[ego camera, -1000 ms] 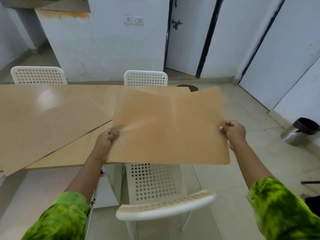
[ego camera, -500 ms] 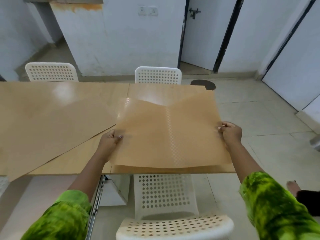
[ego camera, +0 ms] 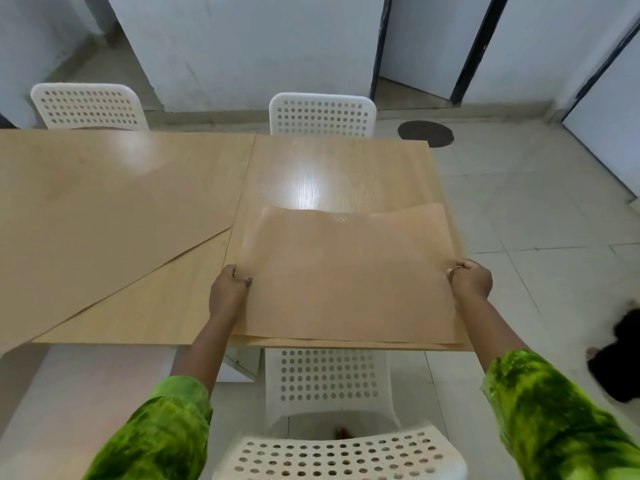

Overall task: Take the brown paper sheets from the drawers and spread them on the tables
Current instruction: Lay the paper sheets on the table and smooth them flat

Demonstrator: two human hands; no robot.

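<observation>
I hold a brown paper sheet (ego camera: pixel 343 271) over the near right part of the wooden table (ego camera: pixel 332 171). My left hand (ego camera: pixel 228 289) pinches its left edge and my right hand (ego camera: pixel 471 282) pinches its right edge. The sheet sags in the middle, its far edge curls up, and its near edge lies along the table's front edge. A second, larger brown sheet (ego camera: pixel 104 209) lies spread at an angle over the table's left half, with a corner hanging past the front edge.
A white perforated chair (ego camera: pixel 329 386) stands right in front of me, tucked under the table. Two more white chairs (ego camera: pixel 322 114) (ego camera: pixel 88 105) stand at the far side. Tiled floor lies to the right, with a round dark floor cover (ego camera: pixel 425 133) and a dark object (ego camera: pixel 623 355).
The sheet has come down from chest height and moved forward over the table's right part, now almost flat. My view has tilted downward.
</observation>
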